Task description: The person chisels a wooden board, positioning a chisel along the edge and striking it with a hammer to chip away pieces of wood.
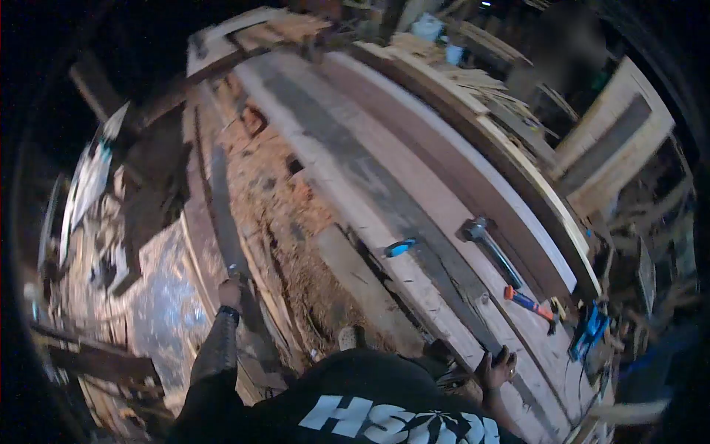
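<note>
My left hand [231, 293] is closed at the near end of a long dark plank [222, 196]. A small bright object [233, 268] shows at its fingertips, too small to name. My right hand [497, 368] is low at the right, over the long pale boards [436, 292], fingers bent and apart with nothing visible in them. On these boards lie a small blue tool [400, 248], a hammer [488, 248] with a metal handle, and an orange-and-blue-handled tool [529, 305]. A blue power tool [589, 331] sits at their near right end.
Sawdust and wood chips [277, 192] cover the ground between the planks. Stacked timber [510, 159] runs along the right side, with a framed wooden panel [614, 133] leaning beyond. White buckets [427, 27] stand at the back. Scrap wood [92, 200] and a shiny sheet [166, 288] lie left.
</note>
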Tool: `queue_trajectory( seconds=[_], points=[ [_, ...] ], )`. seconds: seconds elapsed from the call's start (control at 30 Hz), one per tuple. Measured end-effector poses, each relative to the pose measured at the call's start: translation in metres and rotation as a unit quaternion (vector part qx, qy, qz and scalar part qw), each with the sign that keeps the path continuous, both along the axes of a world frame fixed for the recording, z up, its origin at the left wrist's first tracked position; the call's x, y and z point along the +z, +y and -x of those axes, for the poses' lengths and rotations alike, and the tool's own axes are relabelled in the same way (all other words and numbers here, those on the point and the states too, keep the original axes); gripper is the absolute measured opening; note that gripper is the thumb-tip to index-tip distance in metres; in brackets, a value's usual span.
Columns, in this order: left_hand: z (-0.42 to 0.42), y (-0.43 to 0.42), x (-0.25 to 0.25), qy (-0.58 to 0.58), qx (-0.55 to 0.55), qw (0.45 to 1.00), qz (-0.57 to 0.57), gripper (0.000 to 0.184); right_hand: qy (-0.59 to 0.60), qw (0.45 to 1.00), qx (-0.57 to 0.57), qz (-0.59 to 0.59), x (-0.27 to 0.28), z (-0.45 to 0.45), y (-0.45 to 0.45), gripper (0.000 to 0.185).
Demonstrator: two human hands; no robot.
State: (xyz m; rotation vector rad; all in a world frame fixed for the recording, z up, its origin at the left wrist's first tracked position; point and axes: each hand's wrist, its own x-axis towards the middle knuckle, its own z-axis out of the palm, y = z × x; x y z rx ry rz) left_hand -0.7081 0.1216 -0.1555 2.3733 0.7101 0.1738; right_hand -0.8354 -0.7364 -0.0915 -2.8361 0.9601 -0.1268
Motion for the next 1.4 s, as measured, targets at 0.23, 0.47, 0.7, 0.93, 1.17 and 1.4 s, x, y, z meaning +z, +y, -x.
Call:
queue_trajectory(
  seconds=[0.23,0.47,0.7,0.93,1.17,1.4],
  points=[
    [-0.156,-0.084,0.162,-0.179,0.069,0.791,0.581,0.022,-0.059,0.998,0.002,-0.002,0.01,0.005,0.009,0.072],
    [-0.264,-0.243,0.277,-0.156,-0.067,0.734,0.658,0.027,-0.061,0.998,-0.013,-0.012,0.027,0.005,0.017,0.069],
    [-0.47,-0.432,0.367,-0.135,-0.24,0.716,0.642,0.036,-0.075,0.997,-0.008,-0.004,0.03,0.006,0.016,0.068],
    [-0.427,-0.614,0.357,-0.075,-0.566,0.818,0.075,0.047,-0.089,0.996,-0.008,0.01,0.02,0.005,0.01,0.07],
    [-0.214,-0.686,0.186,0.124,-0.782,0.609,-0.053,0.046,-0.053,0.998,-0.016,-0.01,0.017,0.006,0.003,0.073],
    [-0.092,-0.702,0.101,-0.15,-0.811,0.554,-0.112,0.066,-0.044,0.997,-0.019,-0.062,0.031,0.007,0.002,0.074]
  ],
)
